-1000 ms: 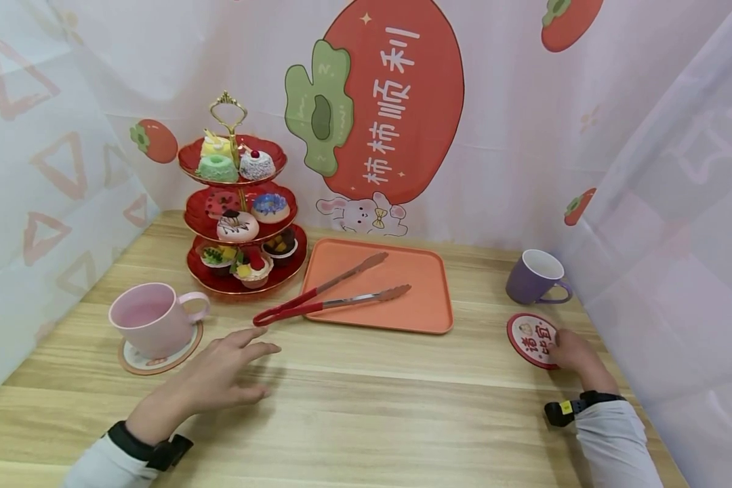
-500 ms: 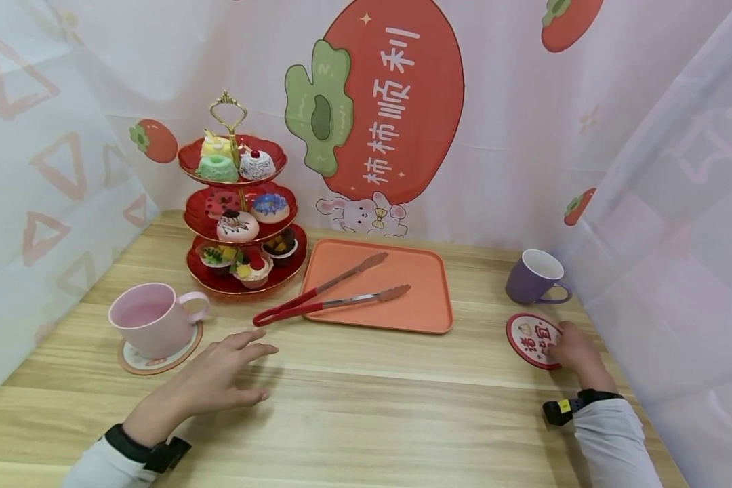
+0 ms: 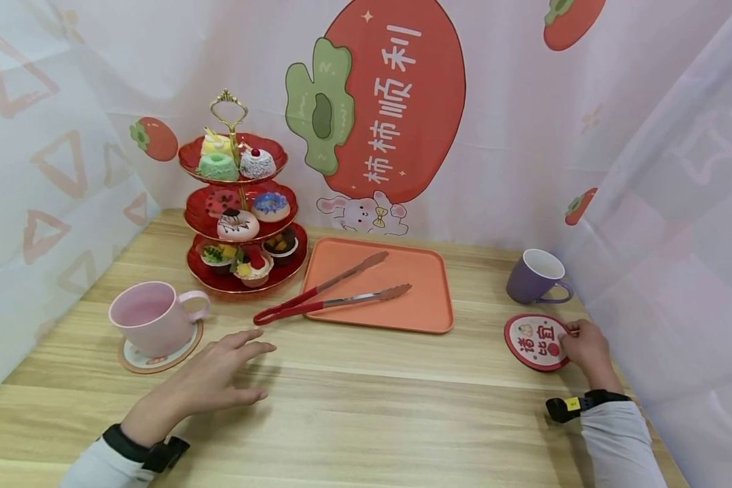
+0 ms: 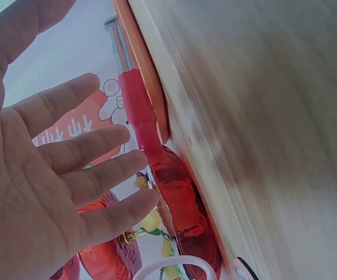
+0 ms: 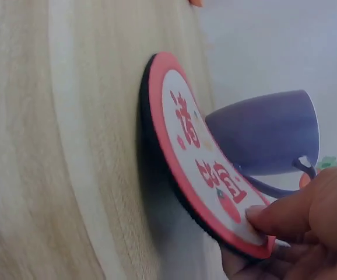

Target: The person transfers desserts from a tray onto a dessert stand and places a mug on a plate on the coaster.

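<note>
A round coaster [image 3: 535,341] with a red rim, white middle and red characters is pinched at its right edge by my right hand [image 3: 587,349]. In the right wrist view the thumb lies on top of the coaster [image 5: 197,151], fingers go beneath, and the gripped side is bent up off the wood. Just behind it stands a purple mug [image 3: 533,276]. My left hand [image 3: 210,378] is held over the table with fingers spread and nothing in it. Red-handled tongs [image 3: 317,303] lie beyond its fingertips, partly on an orange tray [image 3: 421,315].
A pink mug [image 3: 152,318] sits on another coaster [image 3: 140,366] left of my left hand. Behind it rises a three-tier red stand [image 3: 198,271] with several small cakes and doughnuts. Printed cloth [image 3: 506,135] hangs at the back and both sides.
My right hand has gone from touching the coaster's right part to pinching its edge and lifting that side. The left hand stays nearly still.
</note>
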Available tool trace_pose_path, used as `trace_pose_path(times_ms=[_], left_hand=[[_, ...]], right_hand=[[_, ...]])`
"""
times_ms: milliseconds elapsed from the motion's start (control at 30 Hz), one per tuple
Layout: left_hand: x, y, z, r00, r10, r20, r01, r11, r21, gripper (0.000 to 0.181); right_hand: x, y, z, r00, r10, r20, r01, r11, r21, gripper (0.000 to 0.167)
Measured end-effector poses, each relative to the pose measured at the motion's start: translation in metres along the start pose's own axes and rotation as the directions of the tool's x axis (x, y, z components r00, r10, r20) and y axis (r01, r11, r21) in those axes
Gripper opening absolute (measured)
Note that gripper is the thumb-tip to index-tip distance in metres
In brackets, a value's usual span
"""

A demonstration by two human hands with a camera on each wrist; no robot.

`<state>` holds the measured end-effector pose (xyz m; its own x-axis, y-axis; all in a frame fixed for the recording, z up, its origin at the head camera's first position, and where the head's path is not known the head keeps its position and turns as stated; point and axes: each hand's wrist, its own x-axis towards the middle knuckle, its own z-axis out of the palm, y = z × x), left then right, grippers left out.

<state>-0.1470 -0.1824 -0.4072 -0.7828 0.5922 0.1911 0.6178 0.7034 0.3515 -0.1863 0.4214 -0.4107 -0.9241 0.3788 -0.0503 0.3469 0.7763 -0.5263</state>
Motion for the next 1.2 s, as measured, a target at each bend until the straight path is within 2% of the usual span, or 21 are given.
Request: trace_pose_path(times_ms=[167, 400, 700, 800, 967, 1067, 1200], left_hand=[[-0.001, 0.000, -0.001, 1.000, 0.002, -0.004, -0.002, 1.000, 0.003, 0.059], [-0.001, 0.000, -0.001, 1.000, -0.001, 0.002, 0.001, 1.000, -0.004, 0.059], [-0.002, -0.001, 0.000, 0.999, -0.031, 0.024, 0.031, 0.999, -0.029, 0.059], [-0.003, -0.001, -0.001, 0.999, -0.030, 0.018, 0.030, 0.999, -0.027, 0.059], [-0.004, -0.002, -0.001, 1.000, 0.000, -0.016, 0.000, 1.000, -0.004, 0.058], [-0.004, -0.002, 0.000, 1.000, 0.006, -0.021, -0.006, 1.000, 0.003, 0.058], [-0.003, -0.002, 0.001, 1.000, 0.010, -0.026, -0.009, 1.000, 0.009, 0.058]], right_hand=[[0.000, 0.002, 0.002, 0.999, -0.012, -0.039, 0.013, 1.000, 0.024, 0.027], [-0.002, 0.000, 0.000, 0.999, -0.009, -0.044, 0.011, 0.999, 0.037, 0.027], [-0.003, 0.001, 0.002, 0.996, -0.016, -0.083, 0.027, 0.992, 0.125, 0.028], [0.007, 0.014, 0.008, 0.997, -0.018, -0.079, 0.031, 0.985, 0.172, 0.031], [0.042, 0.055, 0.033, 0.992, -0.045, -0.117, 0.068, 0.978, 0.197, 0.037], [0.027, 0.031, 0.027, 0.996, -0.036, -0.086, 0.055, 0.973, 0.226, 0.038], [-0.011, -0.026, 0.008, 0.999, -0.023, 0.034, 0.012, 0.953, 0.304, 0.038]])
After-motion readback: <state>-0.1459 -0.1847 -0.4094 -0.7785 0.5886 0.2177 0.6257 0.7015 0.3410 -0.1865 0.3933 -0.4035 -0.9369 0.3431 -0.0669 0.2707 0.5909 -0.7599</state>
